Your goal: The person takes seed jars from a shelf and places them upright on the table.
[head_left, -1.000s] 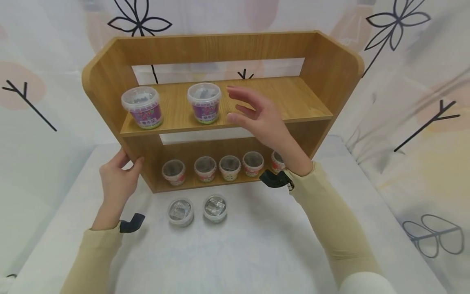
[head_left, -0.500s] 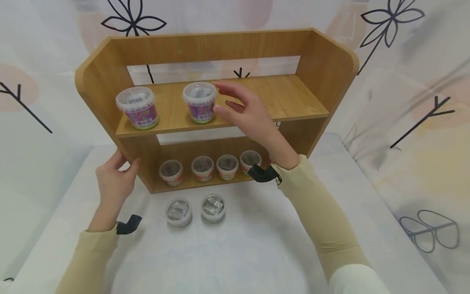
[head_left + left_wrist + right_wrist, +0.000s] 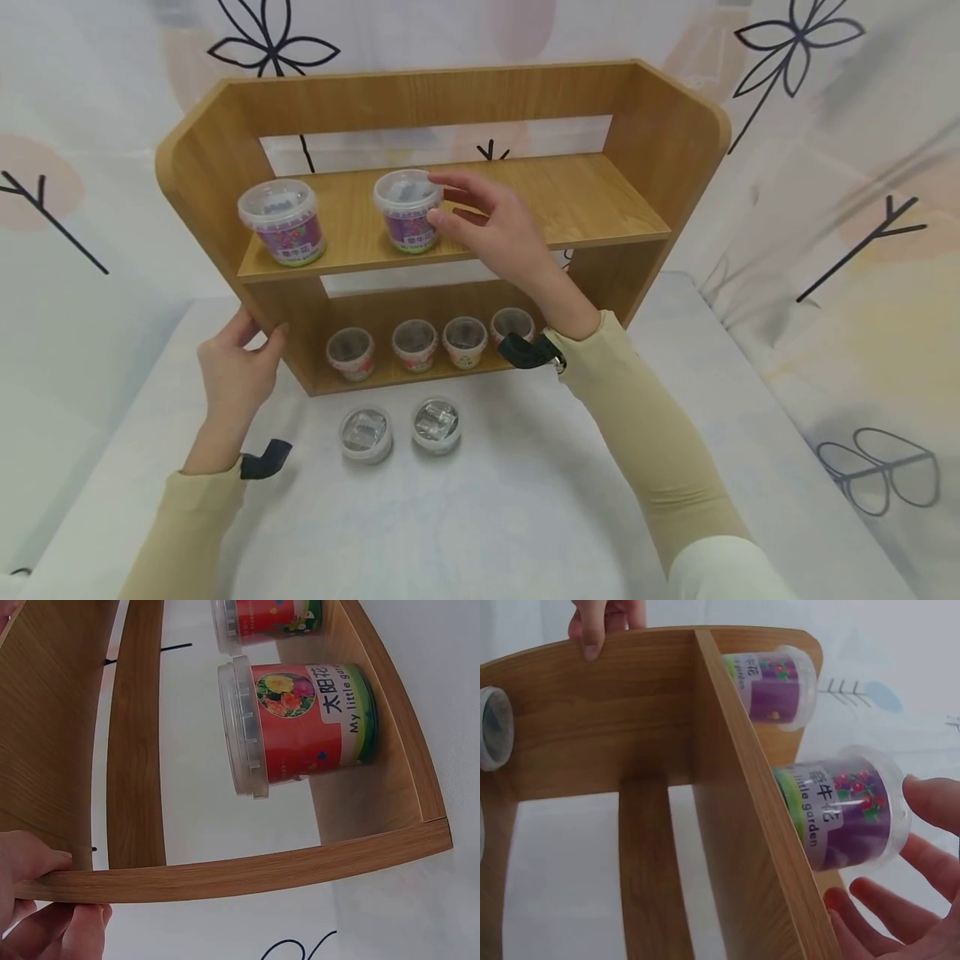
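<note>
A wooden two-tier shelf [image 3: 450,96] stands on a white table. Two purple lidded tubs sit on its upper board. My right hand [image 3: 487,225] reaches to the right-hand purple tub [image 3: 408,212], fingers spread beside its lid and side without closing round it. In the right wrist view the fingertips [image 3: 930,802] lie at the rim of that tub [image 3: 847,817]. My left hand [image 3: 236,367] grips the lower front edge of the shelf's left side panel, thumb on one face and fingers on the other [image 3: 37,900].
The other purple tub [image 3: 281,221] stands at the upper board's left end. Several small red tubs [image 3: 414,343] line the lower board. Two clear-lidded tubs [image 3: 365,433] rest on the table before the shelf. A patterned curtain hangs behind.
My right hand has moved left along the upper board, from apart to right beside the right-hand purple tub. The left hand has kept its hold on the side panel.
</note>
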`<state>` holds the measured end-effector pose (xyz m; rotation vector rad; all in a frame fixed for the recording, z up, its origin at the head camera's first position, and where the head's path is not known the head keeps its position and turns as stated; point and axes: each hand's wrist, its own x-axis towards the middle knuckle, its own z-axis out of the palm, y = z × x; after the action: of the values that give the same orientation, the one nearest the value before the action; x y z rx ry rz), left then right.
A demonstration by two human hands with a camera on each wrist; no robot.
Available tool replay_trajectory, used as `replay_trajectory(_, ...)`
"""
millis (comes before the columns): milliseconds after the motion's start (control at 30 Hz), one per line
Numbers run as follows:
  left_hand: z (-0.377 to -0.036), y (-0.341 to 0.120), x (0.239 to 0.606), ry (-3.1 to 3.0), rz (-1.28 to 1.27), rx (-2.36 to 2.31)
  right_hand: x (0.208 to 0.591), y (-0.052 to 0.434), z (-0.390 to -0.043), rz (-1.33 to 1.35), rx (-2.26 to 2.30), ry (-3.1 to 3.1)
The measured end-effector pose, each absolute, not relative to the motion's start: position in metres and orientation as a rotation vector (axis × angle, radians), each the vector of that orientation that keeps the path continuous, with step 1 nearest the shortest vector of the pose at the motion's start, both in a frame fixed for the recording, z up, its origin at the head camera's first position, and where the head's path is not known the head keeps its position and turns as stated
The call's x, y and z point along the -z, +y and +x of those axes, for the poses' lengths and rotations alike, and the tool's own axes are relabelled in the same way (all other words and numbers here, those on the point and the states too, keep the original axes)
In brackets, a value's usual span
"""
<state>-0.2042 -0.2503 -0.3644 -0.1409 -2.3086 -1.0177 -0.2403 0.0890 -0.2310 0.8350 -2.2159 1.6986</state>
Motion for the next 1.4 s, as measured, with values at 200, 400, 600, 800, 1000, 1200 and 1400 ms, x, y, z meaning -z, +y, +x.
replay_trajectory(200, -0.204, -0.25, 0.363, -2.316, -0.131, 1.011, 0.229, 0.086, -0.24, 0.807, -1.721, -2.21)
replay_trajectory(400, -0.203, -0.25, 0.363, -2.324, -0.119, 0.997, 0.228, 0.081, -0.241, 0.788, -1.743, -2.175)
replay_trajectory(600, -0.201, -0.25, 0.363, -2.326, -0.122, 0.99, 0.23, 0.08, -0.24, 0.758, -1.763, -2.134)
replay_trajectory(800, -0.202, -0.249, 0.363, -2.331, -0.115, 0.979, 0.232, 0.083, -0.238, 0.722, -1.806, -2.113)
replay_trajectory(1000, -0.201, -0.249, 0.361, -2.329, -0.114, 0.988, 0.232, 0.088, -0.232, 0.735, -1.812, -2.103)
replay_trajectory(1200, -0.202, -0.249, 0.362, -2.332, -0.114, 0.981, 0.231, 0.097, -0.223, 0.741, -1.759, -2.121)
replay_trajectory(1400, -0.201, -0.249, 0.362, -2.332, -0.117, 1.001, 0.234, 0.103, -0.213, 0.796, -1.681, -2.098)
